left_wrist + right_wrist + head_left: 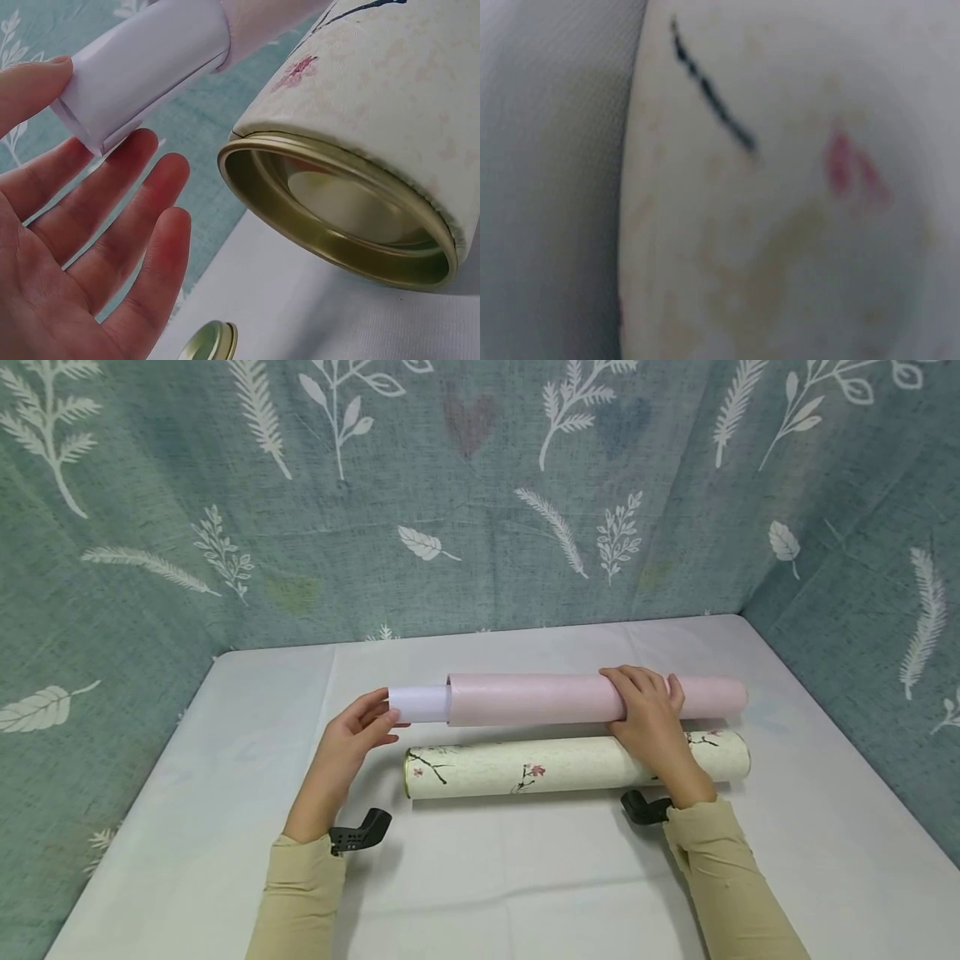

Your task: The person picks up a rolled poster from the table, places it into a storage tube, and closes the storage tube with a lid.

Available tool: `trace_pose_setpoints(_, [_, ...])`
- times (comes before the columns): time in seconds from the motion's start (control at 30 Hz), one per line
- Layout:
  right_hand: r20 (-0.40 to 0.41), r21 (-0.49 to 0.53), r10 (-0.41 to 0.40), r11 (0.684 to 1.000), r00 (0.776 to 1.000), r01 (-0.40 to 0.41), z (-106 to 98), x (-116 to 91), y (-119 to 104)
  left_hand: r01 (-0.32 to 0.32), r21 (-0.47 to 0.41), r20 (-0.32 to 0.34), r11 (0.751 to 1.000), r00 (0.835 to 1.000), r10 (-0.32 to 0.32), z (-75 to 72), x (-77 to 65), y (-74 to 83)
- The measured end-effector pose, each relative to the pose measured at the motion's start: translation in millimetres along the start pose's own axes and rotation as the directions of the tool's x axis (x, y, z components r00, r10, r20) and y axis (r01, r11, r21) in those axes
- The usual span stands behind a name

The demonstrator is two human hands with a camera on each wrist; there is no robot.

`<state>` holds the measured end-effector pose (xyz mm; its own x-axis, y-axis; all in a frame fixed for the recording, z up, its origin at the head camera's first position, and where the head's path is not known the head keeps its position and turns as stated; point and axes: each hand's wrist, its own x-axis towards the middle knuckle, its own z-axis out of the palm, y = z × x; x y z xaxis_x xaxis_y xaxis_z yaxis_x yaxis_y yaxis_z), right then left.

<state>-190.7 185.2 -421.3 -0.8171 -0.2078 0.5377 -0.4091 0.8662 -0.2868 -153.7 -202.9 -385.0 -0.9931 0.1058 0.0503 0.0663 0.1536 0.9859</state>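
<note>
In the head view my left hand (347,747) pinches the left end of a white paper roll (420,703), which sticks out of a pink tube (525,699). The left wrist view has the thumb over that paper roll (150,60), with fingers beneath its edge and the others spread. My right hand (651,718) grips the pink tube right of its middle. Nearer to me lies a cream tube (480,770) with a blossom print, partly covered by the right hand. Its metal-rimmed end (337,210) faces the left wrist camera. The right wrist view is filled by blurred cream print.
A white cloth (487,877) covers the table. Green-grey leaf-patterned fabric (465,527) hangs behind it and at both sides. A small gold-rimmed round piece (214,341) shows low in the left wrist view. Each wrist bears a black camera mount (363,831).
</note>
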Motion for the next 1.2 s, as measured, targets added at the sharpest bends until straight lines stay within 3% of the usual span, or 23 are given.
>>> trace_pose_setpoints(0.17, [0.005, 0.011, 0.004, 1.000, 1.000, -0.004, -1.0, 0.6, 0.1, -0.011, 0.019, 0.006, 1.000, 1.000, 0.011, 1.4, 1.5, -0.7])
trace_pose_setpoints(0.47, [0.004, 0.015, 0.004, 1.000, 1.000, -0.004, -0.4, 0.8, 0.5, -0.045, 0.037, 0.010, 0.998, 0.999, 0.045, 0.9, 11.2, -19.9])
trace_pose_setpoints(1.2, [0.003, 0.014, 0.000, 1.000, 1.000, 0.000, -1.1, 0.3, -0.2, -0.046, 0.082, 0.034, 0.996, 0.998, 0.043, 4.3, 12.6, -21.3])
